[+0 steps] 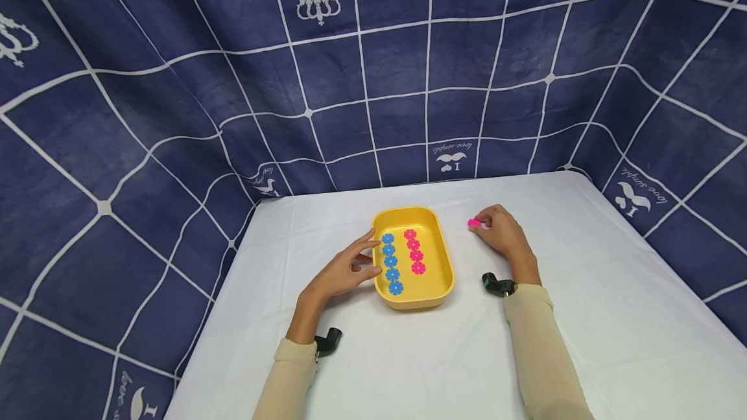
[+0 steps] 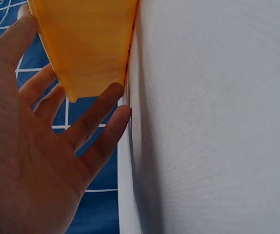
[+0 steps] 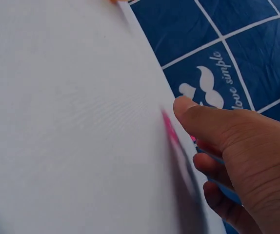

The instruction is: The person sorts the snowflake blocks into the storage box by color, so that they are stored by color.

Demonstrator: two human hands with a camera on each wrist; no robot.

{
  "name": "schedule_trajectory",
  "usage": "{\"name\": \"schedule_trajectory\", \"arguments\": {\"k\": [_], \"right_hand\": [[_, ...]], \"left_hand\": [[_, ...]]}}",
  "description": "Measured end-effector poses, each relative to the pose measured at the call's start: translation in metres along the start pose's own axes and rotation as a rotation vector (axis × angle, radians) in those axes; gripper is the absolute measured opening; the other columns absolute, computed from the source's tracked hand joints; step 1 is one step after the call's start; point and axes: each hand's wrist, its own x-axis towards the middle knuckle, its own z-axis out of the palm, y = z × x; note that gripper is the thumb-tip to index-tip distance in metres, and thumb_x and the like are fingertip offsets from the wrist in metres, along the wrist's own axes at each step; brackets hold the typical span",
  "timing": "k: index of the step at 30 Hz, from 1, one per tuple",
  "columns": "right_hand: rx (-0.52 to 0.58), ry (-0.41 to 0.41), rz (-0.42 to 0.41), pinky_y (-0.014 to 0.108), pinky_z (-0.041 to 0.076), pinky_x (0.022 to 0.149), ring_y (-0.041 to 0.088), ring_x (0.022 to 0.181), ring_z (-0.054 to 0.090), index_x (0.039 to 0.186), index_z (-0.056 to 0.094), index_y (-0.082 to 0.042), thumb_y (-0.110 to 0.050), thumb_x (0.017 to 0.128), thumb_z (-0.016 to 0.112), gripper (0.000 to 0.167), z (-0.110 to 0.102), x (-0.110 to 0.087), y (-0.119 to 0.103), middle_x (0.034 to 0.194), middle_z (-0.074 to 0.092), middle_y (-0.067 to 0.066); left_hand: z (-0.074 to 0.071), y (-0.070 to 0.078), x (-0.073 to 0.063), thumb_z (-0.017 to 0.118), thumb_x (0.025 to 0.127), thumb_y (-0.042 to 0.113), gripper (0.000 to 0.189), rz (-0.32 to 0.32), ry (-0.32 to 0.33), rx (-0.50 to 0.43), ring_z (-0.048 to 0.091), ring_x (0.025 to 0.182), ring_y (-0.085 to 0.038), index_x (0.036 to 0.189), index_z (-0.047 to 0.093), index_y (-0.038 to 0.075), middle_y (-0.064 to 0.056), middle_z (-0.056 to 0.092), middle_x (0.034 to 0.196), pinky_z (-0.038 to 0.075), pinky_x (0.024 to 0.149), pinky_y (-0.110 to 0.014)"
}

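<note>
A yellow tray (image 1: 433, 285) on the white cloth holds a row of several blue flower-shaped pieces (image 1: 390, 261) and a row of several pink ones (image 1: 415, 255). At the tray's left side is my left hand (image 1: 340, 272), its fingers spread and fairly straight, with index finger and thumb at the rim. The lower fingers (image 2: 103, 105) reach along the tray's outer wall close to the cloth. Right of the tray, my right hand (image 1: 500, 231) pinches a pink flower-shaped piece (image 1: 474, 223) between thumb and fingertips, low over the cloth. The thumb (image 3: 198, 117) partly hides the piece from the right wrist camera.
White cloth (image 1: 397, 361) covers the table. Behind it and on both sides hangs a dark blue curtain (image 1: 397, 63) with white grid lines. A black wrist camera (image 1: 329, 342) is on the left wrist, and another black camera (image 1: 498, 284) on the right.
</note>
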Motion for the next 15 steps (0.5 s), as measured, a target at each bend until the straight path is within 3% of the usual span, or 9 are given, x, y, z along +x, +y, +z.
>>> {"name": "schedule_trajectory", "arguments": {"k": [15], "right_hand": [[0.011, 0.053, -0.112, 0.056, 0.055, 0.095, 0.038, 0.112, 0.062, 0.124, 0.075, -0.001, -0.029, 0.097, 0.084, 0.040, -0.043, -0.004, -0.045, 0.135, 0.062, 0.018]], "left_hand": [[-0.001, 0.000, 0.000, 0.077, 0.101, 0.044, 0.072, 0.004, -0.002, 0.006, 0.069, 0.126, -0.023, 0.162, 0.050, 0.018, 0.012, 0.024, 0.178, 0.059, 0.103, -0.046]]}}
